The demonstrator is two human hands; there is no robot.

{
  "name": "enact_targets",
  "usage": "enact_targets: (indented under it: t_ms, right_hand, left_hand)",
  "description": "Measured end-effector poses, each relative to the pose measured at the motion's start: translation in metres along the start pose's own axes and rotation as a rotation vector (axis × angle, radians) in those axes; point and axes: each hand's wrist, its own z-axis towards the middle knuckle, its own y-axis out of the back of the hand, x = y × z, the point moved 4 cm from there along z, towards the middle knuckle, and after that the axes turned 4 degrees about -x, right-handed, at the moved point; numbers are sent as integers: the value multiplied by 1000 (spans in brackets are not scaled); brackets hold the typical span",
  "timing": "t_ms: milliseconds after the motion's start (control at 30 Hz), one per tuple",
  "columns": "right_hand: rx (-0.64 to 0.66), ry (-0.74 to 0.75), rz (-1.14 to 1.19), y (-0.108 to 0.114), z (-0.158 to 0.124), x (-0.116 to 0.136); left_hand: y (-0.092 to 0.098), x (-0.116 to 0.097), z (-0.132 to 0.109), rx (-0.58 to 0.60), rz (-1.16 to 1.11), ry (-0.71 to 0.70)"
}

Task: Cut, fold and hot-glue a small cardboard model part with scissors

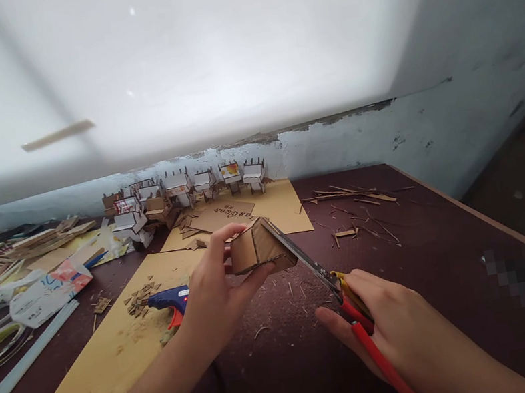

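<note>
My left hand [216, 293] grips a small folded piece of brown cardboard [258, 249] above the dark table [433, 241]. Thumb and fingers pinch its left side. My right hand [392, 326] holds red-and-yellow-handled scissors [346, 300]. Their blades run up and left along the right edge of the cardboard piece, and the tips reach its top corner. A blue glue gun [169, 299] with an orange trigger lies just left of my left wrist, on a tan cardboard sheet [105, 373].
A row of small cardboard chair models [189, 185] stands at the back by the wall. Another tan sheet [279, 207] lies before them. Thin cardboard strips [354, 197] and scraps litter the table. Cardboard offcuts, printed packaging [48, 292] and rods pile up at left.
</note>
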Motion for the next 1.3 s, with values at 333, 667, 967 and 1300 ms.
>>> enact_targets:
  t_ms: [333,667,967,1300]
  right_hand:
    - [13,-13,-99,-2,-5,4]
    - [-28,57,-84,-5,-8,4]
    - [-33,47,-86,0,-7,5]
    - [-39,33,-43,4,-2,1]
  left_hand:
    - [1,5,1,4,-120,-42]
    - [1,10,4,41,-210,15]
    - [2,8,4,37,-232,48]
    - [-1,8,5,55,-276,65]
